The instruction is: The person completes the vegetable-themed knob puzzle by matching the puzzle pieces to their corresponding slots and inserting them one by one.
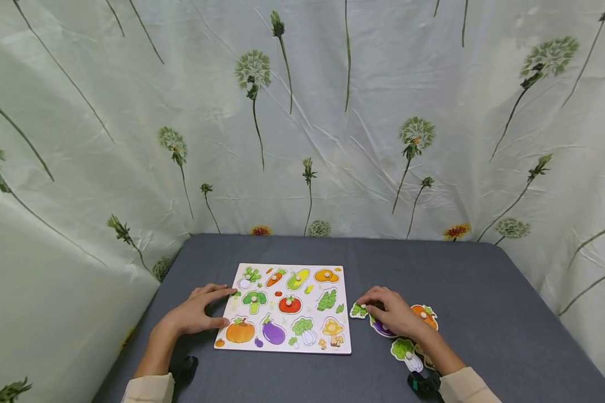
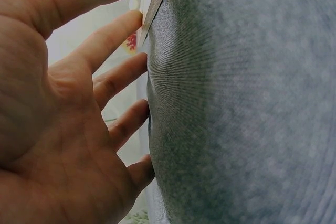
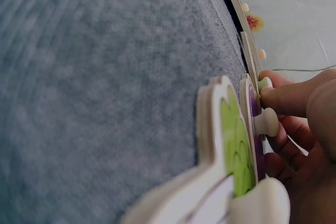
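A white wooden vegetable puzzle board point(image 1: 302, 278) lies on the table. My left hand point(image 1: 196, 310) is at its left side, fingers spread, with the thumb and index fingertips right at the edge; in the left wrist view the fingers point(image 2: 118, 80) look straight and grip nothing. Just right of the board, my right hand point(image 1: 393, 313) pinches the knob point(image 3: 265, 83) of a green pea pod puzzle piece point(image 1: 358, 311) between thumb and index finger. Under and beside that hand are an eggplant piece point(image 1: 381, 327), partly hidden, a pumpkin piece point(image 1: 426, 315) and a bok choy piece point(image 1: 406, 354).
A brownish piece point(image 1: 426, 358) is mostly hidden under the right forearm. Knobbed pieces such as the tomato point(image 1: 289, 304) and broccoli point(image 1: 254, 301) sit in the board. The dark grey table point(image 1: 484, 336) meets a flowered curtain point(image 1: 333, 140) behind and at the sides.
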Demonstrator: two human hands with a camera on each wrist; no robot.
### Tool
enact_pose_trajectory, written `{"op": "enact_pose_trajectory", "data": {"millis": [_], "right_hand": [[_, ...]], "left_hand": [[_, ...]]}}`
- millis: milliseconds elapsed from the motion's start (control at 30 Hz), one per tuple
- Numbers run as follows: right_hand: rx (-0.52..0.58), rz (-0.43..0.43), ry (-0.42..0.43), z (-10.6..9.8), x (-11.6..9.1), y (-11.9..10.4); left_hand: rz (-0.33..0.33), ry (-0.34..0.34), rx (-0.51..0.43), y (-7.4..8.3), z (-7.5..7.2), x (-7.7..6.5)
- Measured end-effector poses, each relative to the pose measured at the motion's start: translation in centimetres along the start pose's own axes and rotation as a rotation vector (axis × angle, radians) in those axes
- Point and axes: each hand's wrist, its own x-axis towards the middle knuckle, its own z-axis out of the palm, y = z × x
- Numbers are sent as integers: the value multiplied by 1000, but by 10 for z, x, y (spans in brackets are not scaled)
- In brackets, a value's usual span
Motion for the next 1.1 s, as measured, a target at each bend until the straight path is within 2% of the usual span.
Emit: {"op": "enact_pose_trajectory", "data": {"millis": [267,500,667,1100], "right_hand": [[-49,19,91,0,2,-3],[-48,62,159,-1,2,-10],[-55,62,203,-1,3,-14],[-69,88,236,1,5,-15]], "left_hand": [[2,5,-4,1,0,-1],[5,5,-7,3,-1,-2],[3,4,-7,4,-2,-2],[-9,3,-4,5,1,-3]]}}
